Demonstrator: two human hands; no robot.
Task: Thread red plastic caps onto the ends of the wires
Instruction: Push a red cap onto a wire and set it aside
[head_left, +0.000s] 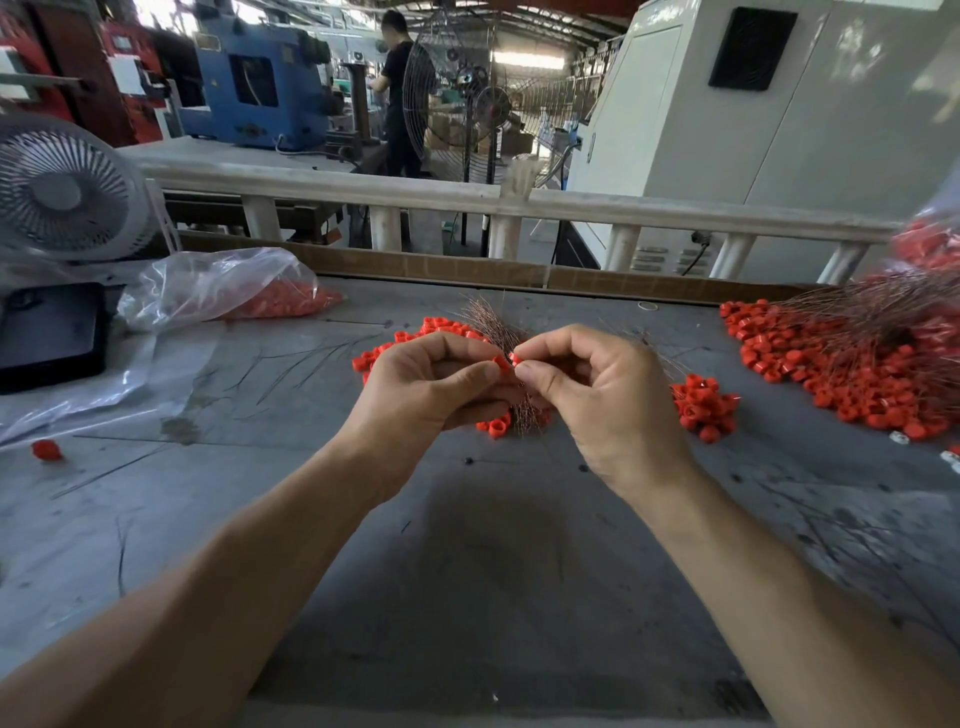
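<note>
We see a grey table running the width of the view, with a cardboard strip along its far edge. At the far left corner stands a white fan, and just beside it a clear bag lies on the table with red caps inside. Toward the far right edge a heap of capped wires spreads over the surface, the thin wires fanning up and right above the red caps. Near the middle of the table, behind our hands, a loose pile of caps lies, and a small cluster sits just right of the right hand.

Our left hand is curled around a bundle of wires, whose ends bristle up past the fingers toward the far edge and hang below the palm. Its thumb and forefinger pinch at a red cap. Our right hand meets it fingertip to fingertip, thumb and forefinger pinching a second cap that touches the first. Both caps sit between the two thumbs, raised above the table. Whether a wire end has entered either cap we cannot tell.

A single cap lies alone near the left edge.
</note>
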